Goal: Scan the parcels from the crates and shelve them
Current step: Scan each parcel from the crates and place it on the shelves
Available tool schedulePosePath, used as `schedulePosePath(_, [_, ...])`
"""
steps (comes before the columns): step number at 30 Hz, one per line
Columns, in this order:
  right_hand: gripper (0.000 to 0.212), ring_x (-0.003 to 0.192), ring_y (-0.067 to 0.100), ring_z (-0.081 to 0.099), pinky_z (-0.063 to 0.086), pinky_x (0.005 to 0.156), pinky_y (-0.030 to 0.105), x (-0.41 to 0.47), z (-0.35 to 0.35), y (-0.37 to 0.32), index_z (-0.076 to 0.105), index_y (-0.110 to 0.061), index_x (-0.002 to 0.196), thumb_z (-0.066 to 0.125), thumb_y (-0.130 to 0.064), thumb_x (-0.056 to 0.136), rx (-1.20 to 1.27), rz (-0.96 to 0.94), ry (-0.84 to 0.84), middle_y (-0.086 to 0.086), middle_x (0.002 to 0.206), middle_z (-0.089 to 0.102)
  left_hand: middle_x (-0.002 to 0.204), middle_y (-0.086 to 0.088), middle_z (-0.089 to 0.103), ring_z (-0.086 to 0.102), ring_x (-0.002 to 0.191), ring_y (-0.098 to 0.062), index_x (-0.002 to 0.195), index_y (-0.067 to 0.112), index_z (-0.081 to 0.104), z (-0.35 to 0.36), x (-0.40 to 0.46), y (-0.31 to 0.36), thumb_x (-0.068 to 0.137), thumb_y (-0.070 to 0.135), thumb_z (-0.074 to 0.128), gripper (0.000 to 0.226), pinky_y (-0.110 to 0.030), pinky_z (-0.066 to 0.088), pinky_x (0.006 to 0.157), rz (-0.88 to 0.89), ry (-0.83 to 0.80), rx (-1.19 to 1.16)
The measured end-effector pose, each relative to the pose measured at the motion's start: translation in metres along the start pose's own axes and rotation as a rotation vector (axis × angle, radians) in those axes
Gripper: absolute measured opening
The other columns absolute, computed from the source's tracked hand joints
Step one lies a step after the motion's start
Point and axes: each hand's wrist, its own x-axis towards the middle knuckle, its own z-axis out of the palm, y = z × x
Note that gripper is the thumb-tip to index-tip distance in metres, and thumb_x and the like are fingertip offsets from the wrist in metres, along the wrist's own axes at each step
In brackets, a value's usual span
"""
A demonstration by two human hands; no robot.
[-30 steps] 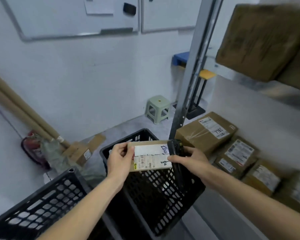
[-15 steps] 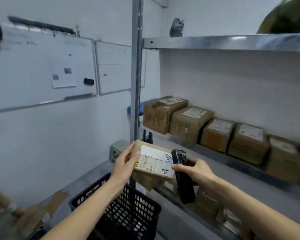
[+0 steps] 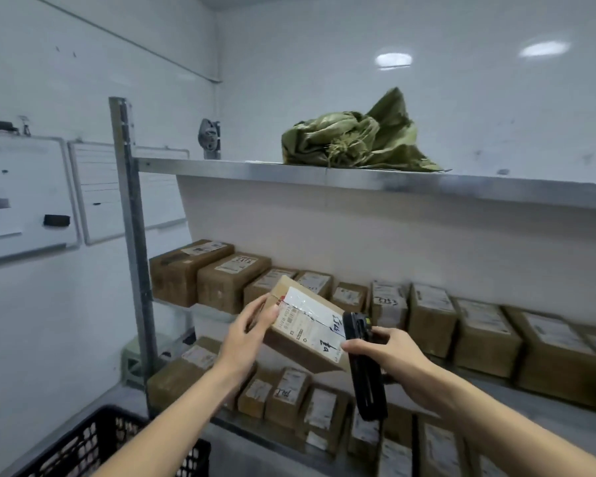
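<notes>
A small brown parcel (image 3: 303,325) with a white label and black handwriting is held tilted in front of the shelves. My left hand (image 3: 246,335) grips its left end. My right hand (image 3: 389,359) grips a black handheld scanner (image 3: 363,370), whose top sits against the parcel's right edge. Behind the parcel, the metal middle shelf (image 3: 496,383) carries a row of several labelled brown parcels (image 3: 430,315). A black plastic crate (image 3: 93,442) shows at the bottom left; what lies inside is hidden.
The steel shelf unit has an upright post (image 3: 133,235) on the left. A crumpled green sack (image 3: 355,137) lies on the top shelf (image 3: 358,180). More parcels (image 3: 289,390) fill the lower shelf. Whiteboards (image 3: 25,197) hang on the left wall; a green stool (image 3: 131,359) stands behind the post.
My view has swung up from the crates to the shelves. Both hands have risen with the parcel and scanner to middle-shelf height, and the parcel now tilts more.
</notes>
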Motion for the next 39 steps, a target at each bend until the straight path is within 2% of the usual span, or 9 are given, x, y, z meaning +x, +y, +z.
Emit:
schedulePosePath(3, [0.054, 0.083, 0.010, 0.078, 0.057, 0.064, 0.028, -0.035, -0.070, 0.017, 0.074, -0.020, 0.117, 0.094, -0.041, 0.071, -0.018, 0.015, 0.050, -0.004, 0.092, 0.081, 0.128, 0.011, 0.065, 0.057, 0.121, -0.009, 0.128, 0.042, 0.060, 0.073, -0.021, 0.018, 0.078, 0.068, 0.068, 0.056, -0.043, 0.046, 0.108, 0.042, -0.032, -0.003])
schedulePosePath(8, [0.045, 0.085, 0.008, 0.077, 0.056, 0.063, 0.024, -0.104, -0.175, 0.047, 0.074, -0.025, 0.115, 0.092, -0.035, 0.074, -0.025, 0.031, 0.135, -0.005, 0.094, 0.081, 0.109, 0.006, 0.072, 0.066, 0.107, -0.012, 0.107, 0.034, 0.065, 0.189, -0.057, 0.034, 0.063, 0.078, 0.067, 0.062, -0.040, 0.053, 0.095, 0.072, -0.011, -0.022])
schedulePosePath(12, [0.047, 0.084, 0.007, 0.078, 0.055, 0.057, 0.021, -0.148, -0.246, 0.063, 0.070, -0.030, 0.119, 0.091, -0.027, 0.077, 0.022, 0.017, 0.228, -0.007, 0.097, 0.081, 0.110, 0.005, 0.070, 0.064, 0.107, -0.011, 0.110, 0.029, 0.063, 0.267, -0.084, 0.050, 0.077, 0.068, 0.071, 0.051, -0.027, 0.047, 0.084, 0.066, -0.099, -0.040])
schedulePosePath(18, [0.054, 0.086, 0.007, 0.077, 0.057, 0.061, 0.022, -0.199, -0.320, 0.087, 0.070, -0.029, 0.123, 0.093, -0.030, 0.074, 0.037, 0.057, 0.340, -0.008, 0.103, 0.080, 0.119, 0.016, 0.068, 0.059, 0.115, -0.005, 0.110, 0.048, 0.067, 0.354, -0.101, 0.076, 0.061, 0.079, 0.069, 0.058, -0.030, 0.047, 0.095, 0.086, -0.293, -0.088])
schedulePosePath(21, [0.057, 0.085, 0.005, 0.077, 0.057, 0.064, 0.020, -0.221, -0.348, 0.094, 0.071, -0.026, 0.122, 0.096, -0.030, 0.071, 0.028, 0.068, 0.385, -0.007, 0.103, 0.080, 0.121, 0.018, 0.065, 0.057, 0.117, -0.005, 0.112, 0.050, 0.066, 0.395, -0.106, 0.082, 0.067, 0.078, 0.071, 0.053, -0.040, 0.047, 0.104, 0.062, -0.362, -0.129])
schedulePosePath(24, [0.055, 0.088, 0.007, 0.077, 0.055, 0.067, 0.016, -0.241, -0.371, 0.100, 0.074, -0.021, 0.119, 0.097, -0.029, 0.070, -0.012, 0.097, 0.416, -0.005, 0.100, 0.081, 0.119, 0.017, 0.069, 0.061, 0.117, -0.010, 0.115, 0.049, 0.068, 0.429, -0.108, 0.084, 0.065, 0.078, 0.070, 0.058, -0.050, 0.049, 0.105, 0.049, -0.381, -0.158])
schedulePosePath(27, [0.043, 0.087, 0.009, 0.077, 0.056, 0.065, 0.018, -0.260, -0.391, 0.102, 0.076, -0.022, 0.115, 0.093, -0.024, 0.076, -0.019, 0.113, 0.483, -0.004, 0.100, 0.081, 0.115, 0.017, 0.071, 0.063, 0.115, -0.010, 0.113, 0.047, 0.068, 0.458, -0.113, 0.090, 0.067, 0.076, 0.068, 0.055, -0.050, 0.051, 0.103, 0.092, -0.406, -0.165])
schedulePosePath(30, [0.044, 0.090, 0.011, 0.077, 0.057, 0.067, 0.022, -0.270, -0.405, 0.101, 0.076, -0.025, 0.117, 0.092, -0.026, 0.076, -0.042, 0.123, 0.499, -0.005, 0.101, 0.081, 0.116, 0.017, 0.070, 0.062, 0.114, -0.008, 0.112, 0.050, 0.068, 0.476, -0.115, 0.099, 0.067, 0.077, 0.065, 0.052, -0.048, 0.051, 0.103, 0.123, -0.425, -0.171])
schedulePosePath(39, [0.043, 0.095, 0.010, 0.076, 0.056, 0.065, 0.017, -0.263, -0.403, 0.094, 0.075, -0.029, 0.119, 0.090, -0.027, 0.078, -0.058, 0.092, 0.486, -0.006, 0.106, 0.080, 0.121, 0.019, 0.066, 0.058, 0.119, -0.011, 0.110, 0.058, 0.065, 0.471, -0.102, 0.108, 0.057, 0.087, 0.066, 0.059, -0.052, 0.047, 0.106, 0.107, -0.464, -0.173])
